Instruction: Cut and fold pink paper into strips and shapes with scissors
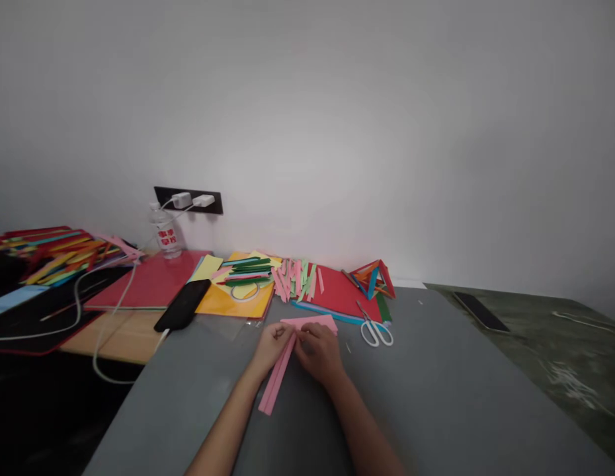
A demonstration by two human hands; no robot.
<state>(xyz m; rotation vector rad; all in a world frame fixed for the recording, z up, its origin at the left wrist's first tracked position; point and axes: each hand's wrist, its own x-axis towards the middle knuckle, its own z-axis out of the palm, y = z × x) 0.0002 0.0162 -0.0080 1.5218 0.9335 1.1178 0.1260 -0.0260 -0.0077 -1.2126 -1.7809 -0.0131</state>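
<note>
The person's left hand (272, 345) and right hand (318, 352) are bare; both forearms show uncovered to the frame's edge; the wrists look bare too, though blurred.

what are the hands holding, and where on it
A pink paper strip; left hand and right hand both grip its far end, near end free.

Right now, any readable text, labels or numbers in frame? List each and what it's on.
Nothing can be quoted.
Red label on the bottle: white characters, too blurred to read.
The pink paper, scissors, phone and chargers: no print visible.
</note>
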